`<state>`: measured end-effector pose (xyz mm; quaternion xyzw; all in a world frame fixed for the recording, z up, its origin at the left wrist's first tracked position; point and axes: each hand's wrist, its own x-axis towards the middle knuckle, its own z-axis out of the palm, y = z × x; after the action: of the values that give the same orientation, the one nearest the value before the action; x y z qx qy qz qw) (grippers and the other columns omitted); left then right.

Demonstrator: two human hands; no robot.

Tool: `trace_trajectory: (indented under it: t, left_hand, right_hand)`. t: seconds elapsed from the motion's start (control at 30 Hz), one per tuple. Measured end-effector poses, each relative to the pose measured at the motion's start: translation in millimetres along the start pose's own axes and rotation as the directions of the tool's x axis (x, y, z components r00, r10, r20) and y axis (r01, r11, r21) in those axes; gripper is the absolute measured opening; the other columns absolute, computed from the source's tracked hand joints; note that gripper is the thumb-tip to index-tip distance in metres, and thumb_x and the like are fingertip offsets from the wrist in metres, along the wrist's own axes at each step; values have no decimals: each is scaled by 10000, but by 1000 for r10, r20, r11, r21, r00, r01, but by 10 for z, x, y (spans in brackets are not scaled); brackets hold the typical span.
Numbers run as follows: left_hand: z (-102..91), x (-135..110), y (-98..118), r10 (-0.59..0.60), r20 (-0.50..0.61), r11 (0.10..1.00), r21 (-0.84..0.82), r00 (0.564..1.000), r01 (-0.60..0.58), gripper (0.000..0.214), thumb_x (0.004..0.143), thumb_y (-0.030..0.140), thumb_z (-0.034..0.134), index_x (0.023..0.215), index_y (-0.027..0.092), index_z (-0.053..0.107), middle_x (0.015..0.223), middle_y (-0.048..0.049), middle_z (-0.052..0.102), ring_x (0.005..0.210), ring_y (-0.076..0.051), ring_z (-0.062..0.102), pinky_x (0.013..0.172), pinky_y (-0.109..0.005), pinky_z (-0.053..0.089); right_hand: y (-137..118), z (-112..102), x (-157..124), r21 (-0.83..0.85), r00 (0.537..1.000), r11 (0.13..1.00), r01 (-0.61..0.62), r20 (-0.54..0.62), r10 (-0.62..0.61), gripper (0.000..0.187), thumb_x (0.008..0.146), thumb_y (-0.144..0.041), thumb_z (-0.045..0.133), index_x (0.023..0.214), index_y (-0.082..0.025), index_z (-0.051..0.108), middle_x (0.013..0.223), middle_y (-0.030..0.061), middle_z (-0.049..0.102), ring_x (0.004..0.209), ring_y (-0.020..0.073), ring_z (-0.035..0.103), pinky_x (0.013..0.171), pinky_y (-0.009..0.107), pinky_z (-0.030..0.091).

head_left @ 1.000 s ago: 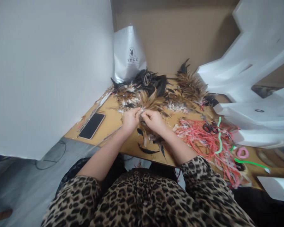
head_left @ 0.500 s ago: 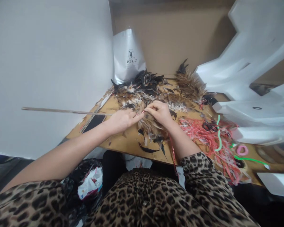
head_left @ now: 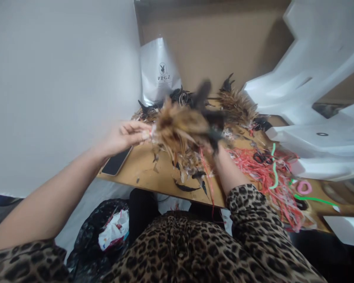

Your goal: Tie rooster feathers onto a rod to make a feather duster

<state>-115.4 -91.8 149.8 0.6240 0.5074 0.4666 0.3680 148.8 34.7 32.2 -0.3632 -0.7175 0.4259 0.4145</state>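
The left hand [head_left: 126,136] pinches the feather bunch [head_left: 181,124] at its three o'clock. The right hand [head_left: 207,149] is mostly hidden; I can't tell its grip. Maybe it's turning time; next needs a tight pinch.

A silver bag [head_left: 152,74] marked PPGZ is stood at the back of the desk [head_left: 144,171]. A phone [head_left: 117,163] is laid toward the left, a pink ring [head_left: 299,188] toward the right. Below, white wrapping [head_left: 113,234] is surrounded by black plastic [head_left: 84,236].
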Motion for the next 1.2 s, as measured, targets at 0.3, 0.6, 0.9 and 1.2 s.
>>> trace_trajectory:
  t: [0.3, 0.6, 0.9, 1.2]
  left_hand:
    - [568, 145, -306, -182, -98, 808, -581, 978, 92, 202, 599, 206, 794, 730, 105, 678, 684, -63, 644, 488, -48, 458, 399, -158, 291]
    - [1201, 210, -485, -201, -174, 775, -630, 964, 48, 263, 590, 243, 780, 750, 100, 628, 646, -39, 642, 492, -51, 490, 433, -171, 329]
    - [1376, 297, -824, -214, -414, 888, -460, 885, -1, 263, 630, 264, 736, 797, 106, 608, 514, 22, 575, 431, -65, 482, 444, -186, 358]
    - [1429, 376, -928, -163, -477, 933, -359, 863, -22, 172, 672, 256, 697, 745, 133, 602, 541, 26, 571, 449, -68, 486, 477, -197, 387]
  right_hand:
    - [-28, 115, -65, 24, 851, 986, -166, 509, 131, 250, 605, -339, 756, 775, -157, 744, 752, 20, 708, 674, 119, 598, 676, 242, 461]
    - [-400, 507, -213, 665, 964, 698, -267, 170, 206, 268, 608, -363, 766, 688, -151, 625, 535, -36, 546, 417, 40, 382, 425, 193, 308]
    - [-219, 659, -176, 552, 936, 819, -154, -184, 300, 224, 570, -335, 707, 633, -159, 582, 566, -21, 574, 546, 89, 498, 560, 219, 378]
    - [-115, 772, -160, 519, 910, 848, -108, -291, 295, 206, 594, -343, 676, 657, -159, 610, 587, -7, 620, 542, 103, 505, 568, 237, 395]
